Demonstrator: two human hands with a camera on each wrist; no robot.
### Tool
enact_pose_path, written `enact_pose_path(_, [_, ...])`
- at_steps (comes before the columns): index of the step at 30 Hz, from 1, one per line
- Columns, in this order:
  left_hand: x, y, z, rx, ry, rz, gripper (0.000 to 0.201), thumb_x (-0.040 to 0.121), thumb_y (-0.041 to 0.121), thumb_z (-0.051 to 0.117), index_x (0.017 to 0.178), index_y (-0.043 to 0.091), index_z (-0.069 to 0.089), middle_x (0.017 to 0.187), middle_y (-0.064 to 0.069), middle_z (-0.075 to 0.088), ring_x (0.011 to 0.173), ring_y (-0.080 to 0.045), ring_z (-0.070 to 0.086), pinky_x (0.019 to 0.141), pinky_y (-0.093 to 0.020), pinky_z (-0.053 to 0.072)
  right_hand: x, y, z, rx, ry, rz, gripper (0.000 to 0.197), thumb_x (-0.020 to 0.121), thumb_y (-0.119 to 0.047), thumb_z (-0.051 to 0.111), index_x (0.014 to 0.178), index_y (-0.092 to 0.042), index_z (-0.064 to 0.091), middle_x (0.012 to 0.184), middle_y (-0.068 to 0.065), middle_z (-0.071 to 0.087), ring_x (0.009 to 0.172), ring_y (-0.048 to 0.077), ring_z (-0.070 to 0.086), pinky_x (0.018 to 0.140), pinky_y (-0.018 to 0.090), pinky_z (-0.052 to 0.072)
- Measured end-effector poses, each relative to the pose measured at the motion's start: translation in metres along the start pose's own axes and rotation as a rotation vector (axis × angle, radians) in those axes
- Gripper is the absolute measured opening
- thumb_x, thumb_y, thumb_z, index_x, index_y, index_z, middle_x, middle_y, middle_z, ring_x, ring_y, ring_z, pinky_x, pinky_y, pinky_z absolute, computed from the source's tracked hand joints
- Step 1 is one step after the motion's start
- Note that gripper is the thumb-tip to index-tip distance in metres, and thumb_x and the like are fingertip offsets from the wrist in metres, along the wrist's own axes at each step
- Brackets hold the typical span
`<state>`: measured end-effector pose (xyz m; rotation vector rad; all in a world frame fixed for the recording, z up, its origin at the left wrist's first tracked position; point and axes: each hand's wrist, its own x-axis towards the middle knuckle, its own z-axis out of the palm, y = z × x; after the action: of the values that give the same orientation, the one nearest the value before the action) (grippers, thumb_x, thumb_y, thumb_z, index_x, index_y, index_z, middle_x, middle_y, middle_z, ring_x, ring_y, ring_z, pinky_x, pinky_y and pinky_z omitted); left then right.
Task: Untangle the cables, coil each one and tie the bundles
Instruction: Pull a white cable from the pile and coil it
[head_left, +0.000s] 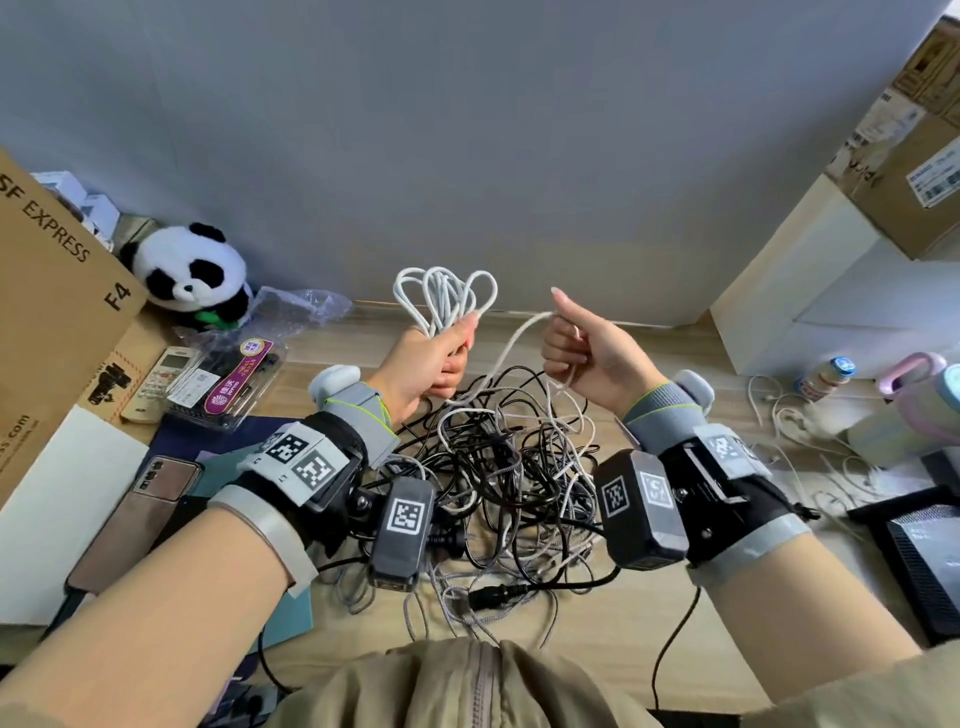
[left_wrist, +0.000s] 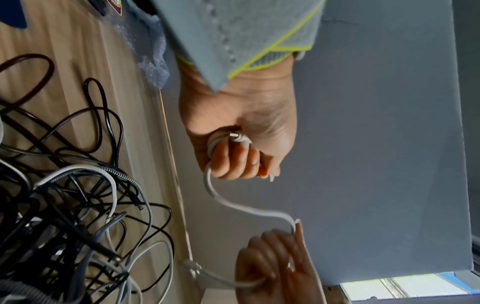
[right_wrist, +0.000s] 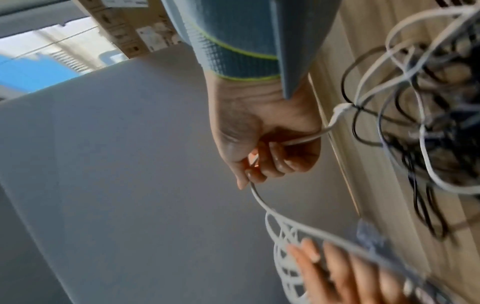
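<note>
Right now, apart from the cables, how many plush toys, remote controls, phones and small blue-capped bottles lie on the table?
Panda plush: 1
Remote control: 1
Phone: 1
Small blue-capped bottle: 1
Total: 4

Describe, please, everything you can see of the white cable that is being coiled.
The white cable is thin, round and smooth, like plastic-sheathed cord. Several of its loops stand up above the left hand, whose grip closes round their gathered base; the left wrist view shows a small metal-tipped plug end at that fist. From there a free length runs across to the right hand, which pinches it between thumb and curled fingers. Beyond that hand it drops towards the tangled pile of cables on the wooden table.
</note>
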<state>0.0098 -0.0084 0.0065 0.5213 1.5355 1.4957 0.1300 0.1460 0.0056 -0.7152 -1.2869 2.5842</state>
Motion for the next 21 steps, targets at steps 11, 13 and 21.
enact_pose_path(11, [-0.007, -0.019, 0.024, 0.232, -0.128, -0.073, 0.018, 0.081, 0.014, 0.072, 0.075, 0.016, 0.055, 0.046, 0.007, 0.031, 0.036, -0.005, 0.022, 0.036, -0.015, 0.019, 0.003, 0.012, 0.027, 0.394, -0.055, 0.143, 0.041, 0.101, -0.029, 0.036, 0.065, -0.012, 0.046, 0.046, -0.008, 0.024, 0.039, 0.005, 0.012, 0.029, 0.016, 0.018])
enact_pose_path(13, [-0.007, -0.021, 0.023, 0.287, -0.142, -0.098, 0.021, 0.081, 0.016, 0.072, 0.074, 0.015, 0.053, 0.045, 0.009, 0.033, 0.036, -0.004, 0.024, 0.035, -0.016, 0.022, 0.003, 0.012, 0.026, 0.345, -0.033, 0.138, 0.038, 0.102, -0.029, 0.037, 0.067, -0.013, 0.044, 0.044, -0.008, 0.026, 0.032, 0.005, 0.021, 0.028, 0.016, 0.018])
enact_pose_path(21, [-0.006, -0.026, 0.018, 0.257, -0.174, -0.105, 0.016, 0.091, 0.022, 0.058, 0.08, 0.011, 0.06, 0.061, 0.008, 0.064, 0.055, -0.007, 0.058, 0.051, -0.016, 0.044, 0.0, 0.014, 0.017, -0.061, 0.242, -0.085, 0.036, 0.095, -0.023, 0.054, 0.062, -0.016, 0.044, 0.042, -0.009, 0.033, 0.036, 0.006, 0.026, 0.039, 0.017, 0.03])
